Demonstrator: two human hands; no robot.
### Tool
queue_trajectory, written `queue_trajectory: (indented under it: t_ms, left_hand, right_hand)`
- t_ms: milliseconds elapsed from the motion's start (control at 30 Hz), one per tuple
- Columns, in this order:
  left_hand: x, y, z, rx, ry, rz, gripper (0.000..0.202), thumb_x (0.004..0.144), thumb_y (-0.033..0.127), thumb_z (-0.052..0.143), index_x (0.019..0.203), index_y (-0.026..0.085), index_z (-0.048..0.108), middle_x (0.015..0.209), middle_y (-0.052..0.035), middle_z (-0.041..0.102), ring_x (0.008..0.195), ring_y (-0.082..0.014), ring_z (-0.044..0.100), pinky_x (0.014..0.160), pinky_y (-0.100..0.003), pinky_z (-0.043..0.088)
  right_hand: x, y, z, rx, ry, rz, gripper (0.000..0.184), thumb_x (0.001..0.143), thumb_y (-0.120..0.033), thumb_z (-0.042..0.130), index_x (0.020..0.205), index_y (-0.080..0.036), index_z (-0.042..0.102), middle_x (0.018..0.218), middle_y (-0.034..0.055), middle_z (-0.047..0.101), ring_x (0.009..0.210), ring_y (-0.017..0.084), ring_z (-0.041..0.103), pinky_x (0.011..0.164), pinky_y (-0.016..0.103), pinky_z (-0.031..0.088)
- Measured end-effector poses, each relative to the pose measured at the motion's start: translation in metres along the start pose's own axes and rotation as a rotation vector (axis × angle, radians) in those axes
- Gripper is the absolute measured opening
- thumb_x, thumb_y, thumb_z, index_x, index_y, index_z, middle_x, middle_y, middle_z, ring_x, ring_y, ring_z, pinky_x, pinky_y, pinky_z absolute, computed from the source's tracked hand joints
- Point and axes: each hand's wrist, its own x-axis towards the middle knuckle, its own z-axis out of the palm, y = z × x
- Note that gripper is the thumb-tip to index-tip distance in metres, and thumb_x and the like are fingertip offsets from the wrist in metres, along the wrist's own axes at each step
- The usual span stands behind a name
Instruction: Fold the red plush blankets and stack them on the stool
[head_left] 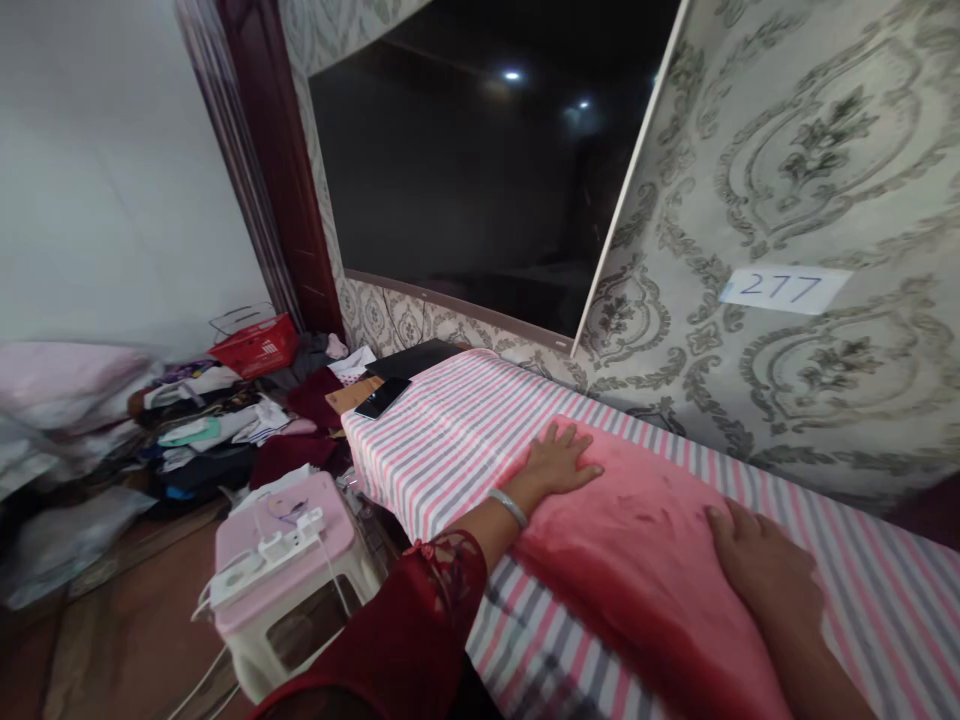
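Note:
A pink-red cloth [645, 540] lies spread over a table covered with a striped tablecloth [442, 420]. Its near edge hangs in a darker red fold, and faint wrinkles cross its middle. My left hand [556, 462] rests flat on the far left corner of this cloth, fingers spread, with a silver bangle at the wrist. Along the right side of the cloth lies my right hand [765, 570], palm down with its fingers stretched out. Neither hand grips anything.
A phone [383, 398] lies at the table's left end. Left of it stands a pink-topped stool [337, 505] with a power strip [262, 560]. Heaped clothes [217, 430] and a red basket [259, 345] are beyond. A large television [487, 170] hangs on the wall.

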Motion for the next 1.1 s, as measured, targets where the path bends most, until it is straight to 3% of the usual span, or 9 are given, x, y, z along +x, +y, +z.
queue_trajectory:
  t_ms: [167, 267, 367, 433, 500, 667, 933, 1100]
  left_hand:
    - [-0.004, 0.013, -0.034, 0.146, -0.15, -0.057, 0.071, 0.097, 0.064, 0.036, 0.159, 0.031, 0.029, 0.172, -0.0061, 0.013, 0.158, -0.0338, 0.007, 0.12, -0.067, 0.017]
    - [-0.02, 0.021, -0.049, 0.202, -0.097, -0.008, 0.067, 0.099, 0.057, 0.036, 0.156, 0.022, 0.039, 0.169, -0.0152, 0.021, 0.156, -0.0377, 0.014, 0.121, -0.067, 0.01]
    - [-0.053, 0.023, -0.047, 0.224, 0.001, 0.191, 0.065, 0.101, 0.058, 0.034, 0.157, 0.026, 0.038, 0.168, -0.0116, 0.027, 0.156, -0.0328, 0.017, 0.124, -0.061, 0.011]
    - [-0.076, 0.02, -0.036, 0.242, 0.016, 0.291, 0.065, 0.1, 0.059, 0.037, 0.158, 0.03, 0.036, 0.168, -0.008, 0.027, 0.156, -0.0335, 0.016, 0.124, -0.062, 0.01]
    - [-0.092, 0.016, -0.02, 0.26, 0.029, 0.286, 0.065, 0.099, 0.059, 0.041, 0.157, 0.031, 0.037, 0.167, -0.0065, 0.029, 0.156, -0.0375, 0.016, 0.122, -0.067, 0.013]
    - [-0.101, 0.005, 0.007, 0.308, 0.107, 0.231, 0.062, 0.099, 0.053, 0.045, 0.157, 0.03, 0.039, 0.166, -0.0043, 0.031, 0.155, -0.0423, 0.015, 0.12, -0.071, 0.015]
    - [-0.098, 0.005, 0.002, 0.271, 0.102, 0.235, 0.062, 0.098, 0.051, 0.046, 0.156, 0.029, 0.041, 0.166, -0.0046, 0.032, 0.154, -0.0417, 0.018, 0.121, -0.066, 0.016]
    - [-0.113, -0.006, -0.003, 0.223, 0.141, 0.257, 0.056, 0.097, 0.046, 0.048, 0.148, 0.024, 0.053, 0.16, -0.0102, 0.042, 0.152, -0.0372, 0.028, 0.123, -0.063, 0.013]
  right_hand:
    - [-0.008, -0.029, -0.045, -0.022, -0.107, 0.032, 0.063, 0.1, -0.042, 0.022, 0.145, -0.011, 0.054, 0.139, 0.0228, 0.058, 0.132, 0.037, 0.051, 0.107, 0.059, 0.041]
    - [-0.032, -0.042, -0.074, -0.034, -0.082, 0.126, 0.064, 0.102, -0.051, 0.023, 0.154, -0.02, 0.045, 0.159, 0.0186, 0.039, 0.146, 0.042, 0.032, 0.106, 0.066, 0.037]
    - [-0.074, -0.059, -0.088, -0.095, -0.049, -0.075, 0.06, 0.103, -0.053, 0.031, 0.156, -0.028, 0.042, 0.165, 0.0107, 0.03, 0.151, 0.039, 0.023, 0.114, 0.063, 0.03]
    - [-0.103, -0.069, -0.087, -0.122, -0.053, -0.184, 0.059, 0.103, -0.055, 0.035, 0.157, -0.032, 0.041, 0.166, 0.0079, 0.028, 0.152, 0.038, 0.022, 0.116, 0.062, 0.028]
    - [-0.125, -0.074, -0.079, -0.138, -0.08, -0.226, 0.058, 0.103, -0.055, 0.036, 0.157, -0.034, 0.04, 0.166, 0.0061, 0.028, 0.152, 0.038, 0.023, 0.115, 0.063, 0.027]
    - [-0.143, -0.072, -0.061, -0.158, -0.05, -0.232, 0.056, 0.105, -0.05, 0.038, 0.158, -0.033, 0.039, 0.166, 0.004, 0.028, 0.152, 0.035, 0.023, 0.118, 0.062, 0.024]
    - [-0.143, -0.069, -0.066, -0.093, 0.0, -0.269, 0.052, 0.104, -0.046, 0.042, 0.152, -0.027, 0.049, 0.162, 0.0075, 0.038, 0.149, 0.035, 0.031, 0.117, 0.059, 0.028]
    - [-0.166, -0.044, -0.073, -0.064, 0.032, -0.333, 0.049, 0.104, -0.039, 0.041, 0.149, -0.022, 0.052, 0.157, 0.011, 0.045, 0.147, 0.032, 0.034, 0.118, 0.058, 0.026]
